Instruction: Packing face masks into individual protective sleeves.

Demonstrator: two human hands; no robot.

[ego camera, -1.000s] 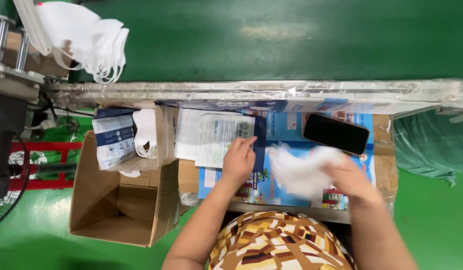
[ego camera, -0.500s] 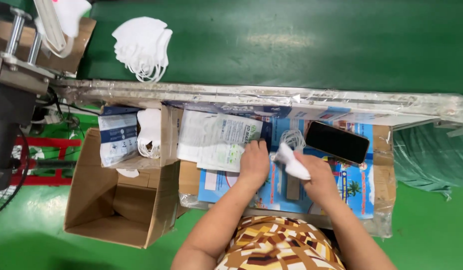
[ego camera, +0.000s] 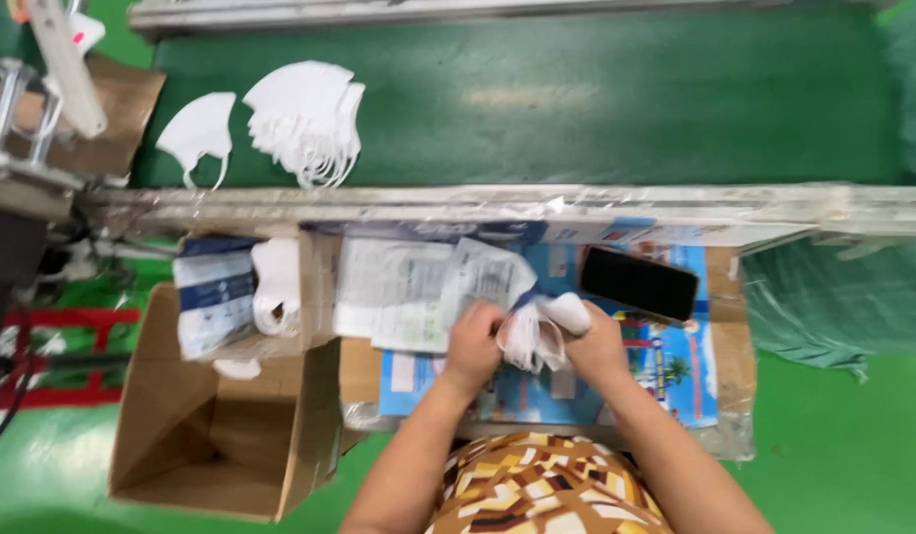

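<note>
- Hands: left hand and right hand both clenched on folded white mask.
- Clear pouch just above grip; black phone right of it.

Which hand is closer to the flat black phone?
The right hand. It sits just below and left of the flat black phone, almost touching its near corner, holding the folded white mask. The left hand is farther left, beyond the mask.

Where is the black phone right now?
In the head view, the black phone lies on the blue printed sheet, just right of the right hand.
</note>
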